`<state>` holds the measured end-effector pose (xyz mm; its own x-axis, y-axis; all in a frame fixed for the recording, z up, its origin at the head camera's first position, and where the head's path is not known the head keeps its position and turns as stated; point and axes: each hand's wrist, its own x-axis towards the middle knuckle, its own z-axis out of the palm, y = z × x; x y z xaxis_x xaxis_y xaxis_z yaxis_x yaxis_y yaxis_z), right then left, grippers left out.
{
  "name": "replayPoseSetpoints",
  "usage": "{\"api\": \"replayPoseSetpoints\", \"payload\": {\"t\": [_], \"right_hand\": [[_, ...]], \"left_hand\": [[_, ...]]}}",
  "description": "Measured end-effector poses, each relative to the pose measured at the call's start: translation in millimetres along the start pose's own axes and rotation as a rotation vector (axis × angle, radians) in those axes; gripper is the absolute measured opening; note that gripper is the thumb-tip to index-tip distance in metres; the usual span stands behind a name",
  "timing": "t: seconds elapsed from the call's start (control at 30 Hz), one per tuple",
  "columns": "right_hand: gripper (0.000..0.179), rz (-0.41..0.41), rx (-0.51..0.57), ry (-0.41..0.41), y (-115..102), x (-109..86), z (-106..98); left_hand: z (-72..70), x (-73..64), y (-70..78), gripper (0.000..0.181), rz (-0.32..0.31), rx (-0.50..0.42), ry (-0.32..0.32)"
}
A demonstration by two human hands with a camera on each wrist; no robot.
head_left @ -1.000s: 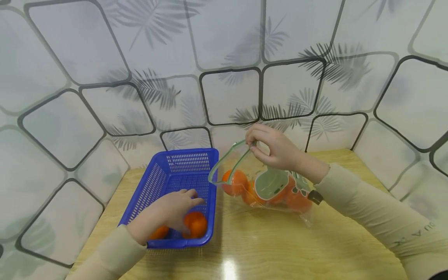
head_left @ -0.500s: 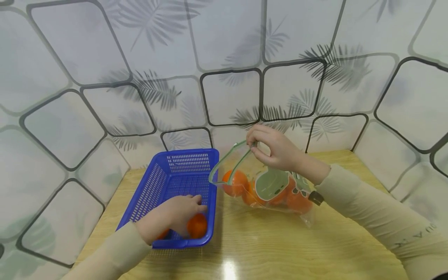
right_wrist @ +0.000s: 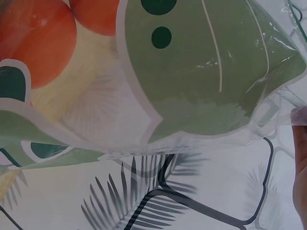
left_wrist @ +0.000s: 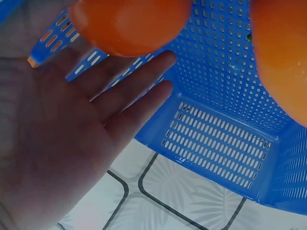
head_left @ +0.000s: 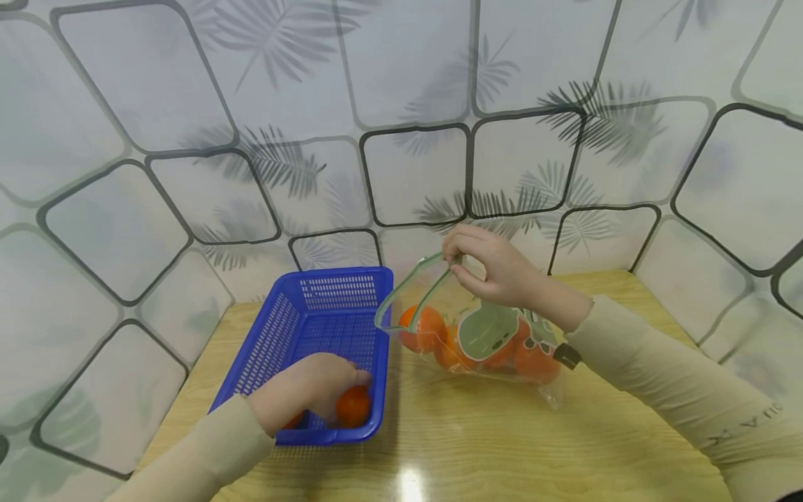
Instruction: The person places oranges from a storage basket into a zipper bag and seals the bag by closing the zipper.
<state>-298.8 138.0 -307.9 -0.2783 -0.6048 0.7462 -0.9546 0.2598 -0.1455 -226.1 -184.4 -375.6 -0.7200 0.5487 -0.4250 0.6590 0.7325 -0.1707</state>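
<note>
My left hand [head_left: 314, 390] is down inside the blue basket [head_left: 339, 436], its thumb and fingers around an orange [head_left: 353, 407] near the front right corner. In the left wrist view the same orange [left_wrist: 132, 24] lies between thumb and fingers, with the two lower fingers [left_wrist: 139, 112] held fairly straight beside it. A second orange [head_left: 293, 420] shows partly under the wrist. My right hand [head_left: 492, 268] pinches the green-edged mouth of a clear zip bag [head_left: 489, 331], which hangs open towards the basket. Several oranges [head_left: 423, 329] lie in the bag.
Basket and bag stand side by side on a wood-grain table [head_left: 452, 446]. Close behind and at both sides rises a pale wall covering [head_left: 414, 174] with leaf and line patterns. The basket's raised right wall [head_left: 381, 362] stands between the left hand and the bag.
My left hand has moved slightly right and lower, and its spread fingers have come round the orange. The right hand and the bag have stayed nearly still.
</note>
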Motion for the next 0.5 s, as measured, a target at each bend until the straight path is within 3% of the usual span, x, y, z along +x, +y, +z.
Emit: {"api": "replayPoseSetpoints", "payload": {"t": [0.3,0.5], "right_hand": [[0.009,-0.003,-0.001,0.002,-0.4,-1.3,0.9],[0.009,-0.012,0.001,0.014,-1.0,-0.7,0.9]], "left_hand": [[-1.3,-2.4,-0.7,0.078,-0.036,-0.019,-0.031],[-2.8,-2.4,-4.9,0.096,-0.034,-0.012,0.021]]}}
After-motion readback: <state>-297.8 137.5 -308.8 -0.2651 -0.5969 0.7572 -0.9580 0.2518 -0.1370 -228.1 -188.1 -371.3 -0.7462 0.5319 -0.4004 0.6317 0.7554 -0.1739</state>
